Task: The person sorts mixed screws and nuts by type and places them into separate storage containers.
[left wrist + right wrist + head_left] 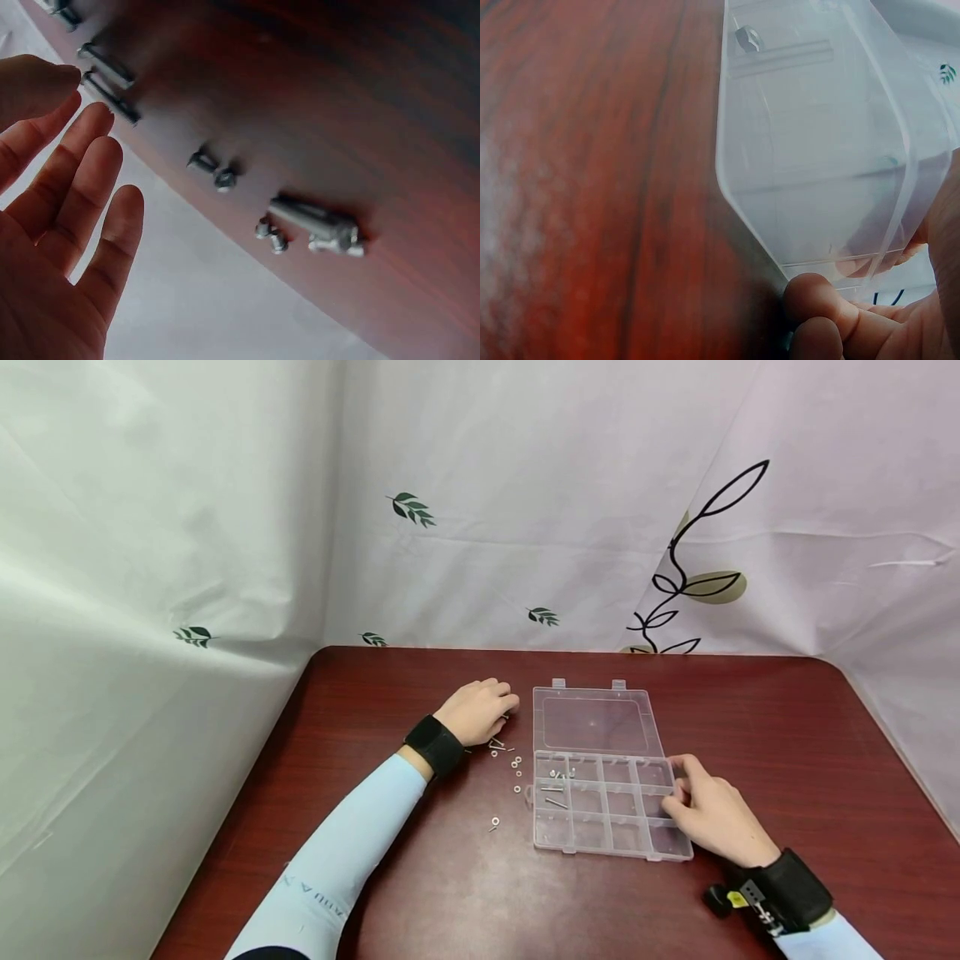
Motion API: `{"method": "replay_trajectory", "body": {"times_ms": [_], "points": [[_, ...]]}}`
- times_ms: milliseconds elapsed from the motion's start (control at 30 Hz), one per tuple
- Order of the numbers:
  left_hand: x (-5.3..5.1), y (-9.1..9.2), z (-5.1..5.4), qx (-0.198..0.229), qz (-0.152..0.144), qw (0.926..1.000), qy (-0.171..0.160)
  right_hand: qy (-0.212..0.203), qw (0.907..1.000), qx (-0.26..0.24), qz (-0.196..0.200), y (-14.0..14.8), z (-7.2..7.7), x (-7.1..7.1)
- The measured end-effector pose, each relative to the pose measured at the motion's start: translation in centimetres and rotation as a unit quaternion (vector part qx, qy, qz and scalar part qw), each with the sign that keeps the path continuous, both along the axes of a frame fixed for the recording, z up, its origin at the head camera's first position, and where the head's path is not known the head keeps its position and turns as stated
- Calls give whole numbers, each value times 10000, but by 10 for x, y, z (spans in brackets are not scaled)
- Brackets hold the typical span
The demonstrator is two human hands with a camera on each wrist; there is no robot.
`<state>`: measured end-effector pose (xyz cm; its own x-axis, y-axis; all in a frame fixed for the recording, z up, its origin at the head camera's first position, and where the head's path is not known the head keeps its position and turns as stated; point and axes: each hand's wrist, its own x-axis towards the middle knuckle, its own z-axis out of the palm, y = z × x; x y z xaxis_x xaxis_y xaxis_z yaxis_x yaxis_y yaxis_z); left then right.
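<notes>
Mid-frame I see the left hand [476,712] loosely spread beside screws [112,99]; lower right, the right hand [716,814] grips the box [624,833].

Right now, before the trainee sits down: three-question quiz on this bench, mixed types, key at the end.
1. Which of the person's hands touches the clear compartment box?
a) left only
b) right only
c) both
d) neither

2. True or false: the box's lid is open.

3. Fill in the blank: the loose ring nearest the person lies on the table, to the ____ of the box as the person sees it.

Key:
1: b, the right hand is at the box's right side.
2: true.
3: left.
</notes>
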<state>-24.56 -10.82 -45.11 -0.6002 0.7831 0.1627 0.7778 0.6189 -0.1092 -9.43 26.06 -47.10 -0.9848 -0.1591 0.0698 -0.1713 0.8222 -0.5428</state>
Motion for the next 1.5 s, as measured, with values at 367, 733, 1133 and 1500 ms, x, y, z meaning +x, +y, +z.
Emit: {"method": "replay_trajectory", "body": {"times_ms": [367, 733, 1133, 1500], "points": [[-2, 6, 0, -158, 54, 9998, -114, -29, 10000, 0, 18, 0, -1, 0], [-5, 7, -7, -243, 75, 9997, 58, 76, 10000, -37, 45, 0, -3, 0], [10, 8, -2, 3, -206, 9997, 128, 58, 10000, -16, 31, 0, -1, 0], [44, 27, 16, 67, -911, 9930, 743, 77, 10000, -7, 19, 0, -1, 0]]}}
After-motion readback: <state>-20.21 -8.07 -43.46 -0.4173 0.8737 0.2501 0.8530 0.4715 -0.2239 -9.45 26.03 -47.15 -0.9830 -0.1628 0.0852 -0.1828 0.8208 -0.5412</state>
